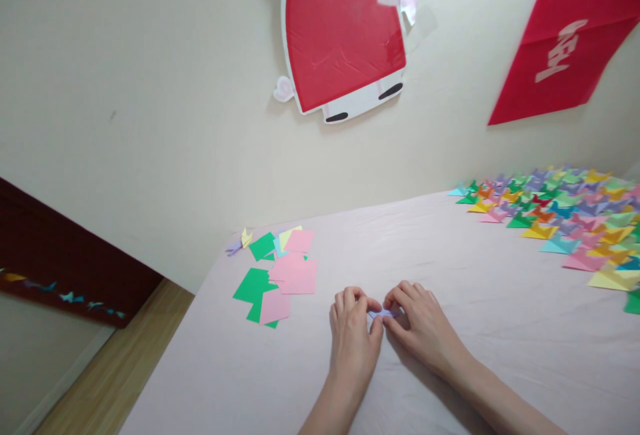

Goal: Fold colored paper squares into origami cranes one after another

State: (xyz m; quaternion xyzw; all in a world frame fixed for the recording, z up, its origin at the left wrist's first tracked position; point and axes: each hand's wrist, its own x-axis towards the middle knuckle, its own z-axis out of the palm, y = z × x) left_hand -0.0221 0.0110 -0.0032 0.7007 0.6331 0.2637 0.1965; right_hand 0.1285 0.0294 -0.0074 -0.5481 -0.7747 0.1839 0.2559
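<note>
Pale pink cloth (pixel 480 328) covers the flat surface where the person works, and near its front middle the two hands meet over a lavender paper piece (pixel 384 313). The left hand (pixel 353 331) has its fingers curled in and pinches the left end of the piece between thumb and fingertips. The right hand (pixel 423 321) is curled the same way and grips the right end, so both hands are closed narrowly on the piece. The piece lies low, at or just above the cloth; whether it touches cannot be told.

Left of the hands and a little further back lies a loose heap of paper squares (pixel 283 273) in pink, green and yellow, overlapping one another. Just beyond that heap, at the cloth's edge, sit two small folded figures (pixel 240 241), one yellow and one lilac. Far to the right, well apart from the hands, a broad spread of folded paper figures (pixel 565 221) in many colours fills the corner by the wall. On the wall hang a cartoon pig cutout (pixel 345 48) in a red dress and a red banner (pixel 565 41)
</note>
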